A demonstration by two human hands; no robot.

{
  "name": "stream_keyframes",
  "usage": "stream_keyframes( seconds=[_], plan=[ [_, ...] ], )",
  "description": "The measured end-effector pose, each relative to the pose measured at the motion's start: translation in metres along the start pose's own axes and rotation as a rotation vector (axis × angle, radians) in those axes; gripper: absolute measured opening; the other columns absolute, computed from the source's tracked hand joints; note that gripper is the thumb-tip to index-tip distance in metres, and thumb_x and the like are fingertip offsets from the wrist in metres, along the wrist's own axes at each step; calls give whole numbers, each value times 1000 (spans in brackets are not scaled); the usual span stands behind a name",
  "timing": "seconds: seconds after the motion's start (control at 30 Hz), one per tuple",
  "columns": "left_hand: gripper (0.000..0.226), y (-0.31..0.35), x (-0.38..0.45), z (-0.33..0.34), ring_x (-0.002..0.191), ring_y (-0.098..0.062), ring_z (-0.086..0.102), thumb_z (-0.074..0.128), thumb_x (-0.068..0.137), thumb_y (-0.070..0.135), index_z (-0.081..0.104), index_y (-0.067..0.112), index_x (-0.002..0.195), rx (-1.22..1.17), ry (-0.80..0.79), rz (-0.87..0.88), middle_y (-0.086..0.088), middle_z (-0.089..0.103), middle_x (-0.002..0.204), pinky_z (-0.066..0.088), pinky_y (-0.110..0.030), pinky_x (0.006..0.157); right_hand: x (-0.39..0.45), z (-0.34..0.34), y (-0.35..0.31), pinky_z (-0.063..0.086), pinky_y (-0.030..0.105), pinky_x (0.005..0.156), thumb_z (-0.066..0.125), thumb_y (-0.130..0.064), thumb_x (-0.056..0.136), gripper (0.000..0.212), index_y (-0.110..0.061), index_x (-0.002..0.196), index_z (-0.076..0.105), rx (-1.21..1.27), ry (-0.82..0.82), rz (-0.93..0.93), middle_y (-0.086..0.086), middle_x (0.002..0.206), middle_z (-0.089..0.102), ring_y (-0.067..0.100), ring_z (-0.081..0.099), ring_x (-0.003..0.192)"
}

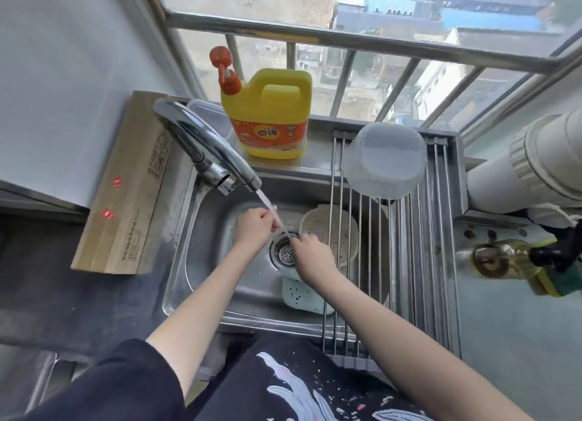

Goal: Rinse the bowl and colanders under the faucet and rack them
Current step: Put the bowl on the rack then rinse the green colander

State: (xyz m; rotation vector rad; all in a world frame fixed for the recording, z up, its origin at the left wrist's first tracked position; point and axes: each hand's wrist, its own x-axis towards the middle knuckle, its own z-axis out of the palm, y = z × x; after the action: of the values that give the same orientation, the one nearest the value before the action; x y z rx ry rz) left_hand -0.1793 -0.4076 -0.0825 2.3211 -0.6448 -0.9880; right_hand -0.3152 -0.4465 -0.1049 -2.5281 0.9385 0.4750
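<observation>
Water runs from the chrome faucet [208, 151] into the steel sink [201, 250]. My left hand [256, 227] sits under the stream with fingers curled and nothing in it. My right hand [311, 252] hovers by the drain strainer [283, 252], fingers curled, also holding nothing. A translucent bowl [384, 161] lies upside down on the roll-up rack [419, 250]. A cream colander [327, 231] sits in the sink under the rack's bars. A pale green colander [302, 296] lies at the sink's near side, partly under my right forearm.
A yellow detergent jug [271, 115] with an orange pump stands on the ledge behind the sink. A cardboard box [126, 187] leans at the left. An oil bottle [500, 258] and a white pipe [529, 172] sit at the right. Window bars [346, 43] rise behind.
</observation>
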Motion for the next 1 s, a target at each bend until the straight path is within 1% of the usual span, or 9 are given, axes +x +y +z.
stream_keyframes(
  seconds=[0.17, 0.27, 0.37, 0.43, 0.53, 0.6, 0.77, 0.9, 1.0],
  plan=[
    [42, -12, 4, -4, 88, -28, 66, 40, 97, 31, 73, 11, 78, -38, -107, -50, -9, 73, 89, 51, -38, 86, 26, 22, -1, 47, 41, 85, 40, -3, 92, 46, -18, 136, 43, -68, -232, 165, 19, 127, 51, 35, 47, 117],
    [37, -32, 4, -5, 90, -28, 64, 39, 99, 28, 67, 12, 81, -41, -125, -77, -12, 70, 94, 51, -39, 87, 37, 29, 0, 47, 41, 83, 41, -7, 91, 45, -17, 135, 45, -69, -244, 195, 19, 123, 55, 35, 50, 113],
    [29, -53, 1, -6, 84, -28, 62, 44, 93, 18, 66, 12, 76, -19, -140, -128, -15, 70, 95, 50, -37, 82, 39, 34, -4, 45, 38, 81, 39, -29, 96, 37, -11, 124, 55, -70, -310, 137, 15, 119, 61, 33, 56, 108],
    [26, -68, -1, -7, 81, -33, 64, 47, 89, 16, 69, 3, 81, 13, -157, -162, -19, 70, 93, 51, -40, 78, 35, 41, -9, 45, 38, 84, 32, -49, 98, 54, -8, 120, 59, -50, -502, 110, 13, 120, 61, 32, 58, 109],
    [27, -85, -4, -8, 81, -35, 65, 51, 87, 20, 67, -2, 85, 44, -175, -196, -21, 69, 90, 51, -43, 77, 27, 52, -15, 45, 33, 78, 36, -48, 99, 45, -9, 92, 57, 52, -662, 91, 15, 102, 57, 30, 59, 100],
    [24, -90, -5, -12, 79, -31, 65, 50, 88, 19, 67, 3, 81, 20, -172, -201, -20, 70, 88, 52, -43, 78, 23, 52, -20, 40, 31, 71, 35, -40, 102, 36, -10, 85, 48, 145, -609, 74, 13, 93, 56, 25, 54, 84],
    [30, -96, -2, -35, 70, -24, 56, 44, 92, 7, 59, 9, 67, -166, -156, -272, -7, 58, 67, 48, -30, 67, 19, 20, -35, 35, 28, 59, 36, -37, 102, 41, -13, 71, 48, 629, -333, 183, 2, 68, 49, 16, 45, 61],
    [28, -89, -7, -59, 48, -15, 45, 39, 96, 6, 54, 4, 73, -288, -147, -316, -8, 50, 63, 30, -11, 30, 16, 2, -33, 42, 29, 66, 37, -45, 99, 52, -3, 105, 65, 1005, -203, 402, 8, 81, 57, 18, 53, 73],
    [33, -84, -10, -77, 34, -7, 43, 36, 99, 11, 52, 8, 71, -359, -172, -321, -6, 48, 64, 26, -11, 31, 13, -3, -22, 44, 35, 73, 40, -51, 96, 48, -11, 95, 67, 1166, -134, 517, 2, 77, 63, 20, 57, 70]
  ],
)
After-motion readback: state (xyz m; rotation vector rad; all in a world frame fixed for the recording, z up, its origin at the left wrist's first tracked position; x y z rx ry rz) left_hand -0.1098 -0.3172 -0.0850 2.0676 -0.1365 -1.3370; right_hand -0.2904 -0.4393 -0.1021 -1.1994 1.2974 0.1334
